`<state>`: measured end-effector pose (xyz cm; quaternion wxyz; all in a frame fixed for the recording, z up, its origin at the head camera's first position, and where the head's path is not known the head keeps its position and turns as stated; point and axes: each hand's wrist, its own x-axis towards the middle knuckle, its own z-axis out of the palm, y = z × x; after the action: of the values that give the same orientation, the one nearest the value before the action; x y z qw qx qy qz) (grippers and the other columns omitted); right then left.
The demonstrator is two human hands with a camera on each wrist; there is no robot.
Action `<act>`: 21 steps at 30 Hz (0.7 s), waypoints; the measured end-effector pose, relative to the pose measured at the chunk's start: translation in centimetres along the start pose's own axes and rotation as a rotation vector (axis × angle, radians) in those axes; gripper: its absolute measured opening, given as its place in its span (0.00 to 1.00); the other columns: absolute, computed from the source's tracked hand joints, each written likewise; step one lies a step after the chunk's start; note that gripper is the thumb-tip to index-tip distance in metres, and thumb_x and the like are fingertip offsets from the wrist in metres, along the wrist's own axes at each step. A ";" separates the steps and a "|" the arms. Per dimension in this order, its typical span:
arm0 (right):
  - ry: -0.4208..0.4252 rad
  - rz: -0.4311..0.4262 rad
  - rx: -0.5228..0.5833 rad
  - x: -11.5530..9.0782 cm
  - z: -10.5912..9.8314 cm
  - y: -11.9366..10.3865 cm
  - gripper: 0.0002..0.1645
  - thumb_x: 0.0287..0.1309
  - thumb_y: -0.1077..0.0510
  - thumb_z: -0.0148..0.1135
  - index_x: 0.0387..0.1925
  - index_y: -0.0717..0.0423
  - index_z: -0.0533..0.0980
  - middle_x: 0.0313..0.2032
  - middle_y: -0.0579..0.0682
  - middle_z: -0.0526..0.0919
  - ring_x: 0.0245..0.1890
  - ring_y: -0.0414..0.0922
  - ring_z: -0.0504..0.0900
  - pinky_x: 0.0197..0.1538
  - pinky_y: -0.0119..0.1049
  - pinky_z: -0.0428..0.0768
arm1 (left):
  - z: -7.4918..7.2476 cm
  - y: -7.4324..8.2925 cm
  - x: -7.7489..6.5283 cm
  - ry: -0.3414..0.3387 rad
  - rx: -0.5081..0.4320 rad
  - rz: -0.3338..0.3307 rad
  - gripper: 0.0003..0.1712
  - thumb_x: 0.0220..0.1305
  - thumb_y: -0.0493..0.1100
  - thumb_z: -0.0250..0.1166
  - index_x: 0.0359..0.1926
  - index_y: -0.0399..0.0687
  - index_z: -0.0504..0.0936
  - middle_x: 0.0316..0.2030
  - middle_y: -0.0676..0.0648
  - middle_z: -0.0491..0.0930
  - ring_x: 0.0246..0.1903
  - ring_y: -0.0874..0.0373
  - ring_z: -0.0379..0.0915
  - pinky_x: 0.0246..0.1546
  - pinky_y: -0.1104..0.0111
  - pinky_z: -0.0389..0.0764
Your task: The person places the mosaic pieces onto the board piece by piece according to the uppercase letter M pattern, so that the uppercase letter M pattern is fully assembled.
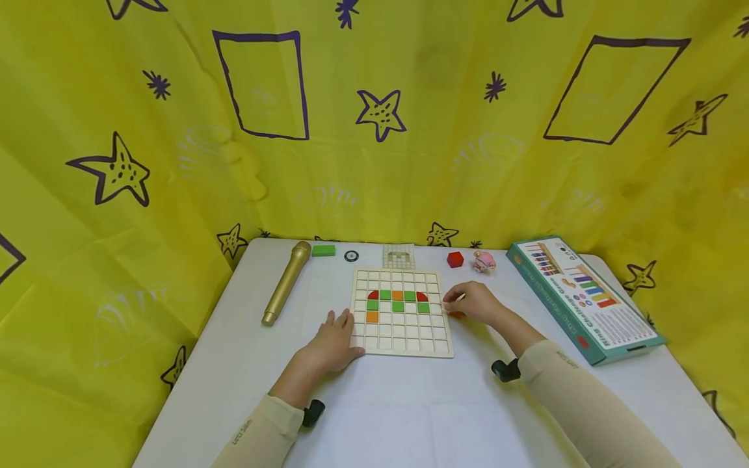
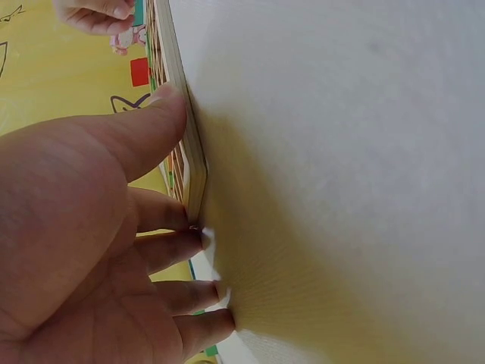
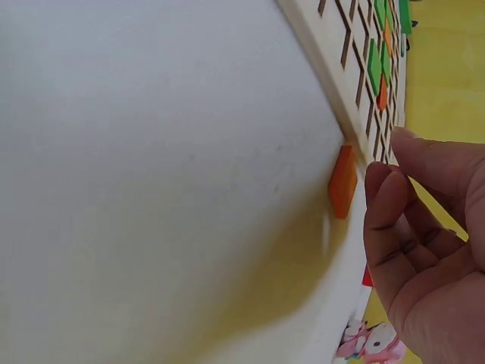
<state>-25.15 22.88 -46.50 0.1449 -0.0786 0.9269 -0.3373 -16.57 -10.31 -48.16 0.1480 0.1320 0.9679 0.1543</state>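
A pale wooden grid board [image 1: 409, 344] lies on the white table, with green, orange and red tiles in some of its squares. My left hand [image 1: 332, 343] rests at its lower left corner, fingers extended along the left side. In the left wrist view the thumb [image 2: 155, 121] touches the board's edge. My right hand [image 1: 476, 304] is at the board's right edge with loosely bent fingers; nothing shows between thumb and fingertips. Beneath it, an orange tile [image 3: 343, 182] lies on the table beside the board, mostly hidden by the hand in the head view.
Behind the board lies a small pattern card [image 1: 398, 256]. A gold microphone [image 1: 285, 286], a green block [image 1: 324, 251] and a round black-and-white disc [image 1: 351, 256] are at the left. Rightward are a red block [image 1: 455, 259], a pink figurine [image 1: 484, 261] and a game box [image 1: 585, 299].
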 end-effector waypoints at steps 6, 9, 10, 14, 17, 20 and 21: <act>0.011 0.031 0.024 -0.4 -0.1 1.2 0.12 0.61 0.56 0.71 0.43 0.59 0.84 0.36 0.50 0.82 0.31 0.46 0.76 0.34 0.35 0.79 | 0.3 -0.2 0.2 0.004 0.004 0.013 0.48 0.68 0.56 0.65 0.75 0.29 0.57 0.76 0.34 0.54 0.75 0.32 0.43 0.70 0.45 0.59; 0.023 0.026 0.021 -0.6 -0.1 1.7 0.14 0.60 0.54 0.72 0.43 0.59 0.84 0.38 0.51 0.82 0.32 0.46 0.76 0.35 0.35 0.78 | 0.3 -0.2 0.2 0.003 0.010 0.019 0.48 0.68 0.56 0.65 0.75 0.29 0.57 0.76 0.34 0.54 0.74 0.32 0.43 0.70 0.45 0.59; 0.027 0.020 0.017 -0.7 -0.1 1.9 0.15 0.59 0.54 0.73 0.43 0.59 0.84 0.39 0.52 0.82 0.33 0.47 0.76 0.36 0.35 0.78 | 0.3 -0.2 0.2 0.002 0.010 0.020 0.48 0.68 0.56 0.65 0.75 0.29 0.56 0.76 0.34 0.54 0.74 0.32 0.43 0.70 0.44 0.59; 0.037 0.010 0.003 -0.8 0.2 2.4 0.14 0.58 0.57 0.73 0.44 0.59 0.84 0.42 0.52 0.83 0.37 0.48 0.76 0.40 0.37 0.77 | 0.2 -0.2 0.1 -0.002 0.014 0.022 0.48 0.69 0.56 0.65 0.75 0.29 0.56 0.76 0.34 0.54 0.74 0.31 0.43 0.70 0.45 0.59; 0.032 0.007 -0.007 -0.8 0.4 2.7 0.14 0.58 0.59 0.72 0.45 0.60 0.83 0.41 0.52 0.83 0.38 0.49 0.76 0.42 0.39 0.78 | 0.2 -0.2 0.0 0.000 0.012 0.025 0.48 0.69 0.56 0.65 0.75 0.29 0.56 0.75 0.34 0.54 0.74 0.31 0.44 0.70 0.45 0.59; 0.025 0.024 -0.008 -0.8 0.5 2.8 0.15 0.58 0.60 0.72 0.47 0.61 0.83 0.40 0.52 0.82 0.39 0.49 0.75 0.43 0.39 0.78 | 0.1 -0.2 0.0 0.001 0.009 0.026 0.48 0.69 0.56 0.65 0.75 0.28 0.56 0.75 0.34 0.54 0.74 0.31 0.44 0.70 0.44 0.59; 0.022 0.025 -0.010 -0.7 0.5 2.7 0.16 0.58 0.61 0.72 0.48 0.61 0.83 0.39 0.52 0.82 0.39 0.50 0.75 0.43 0.39 0.77 | 0.1 -0.2 0.0 0.000 0.005 0.025 0.48 0.69 0.56 0.65 0.75 0.28 0.56 0.75 0.34 0.54 0.74 0.31 0.44 0.70 0.44 0.59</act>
<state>-24.43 24.87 -48.46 0.1384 -0.0639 0.9309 -0.3318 -16.60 -10.46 -48.30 0.1454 0.1446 0.9666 0.1536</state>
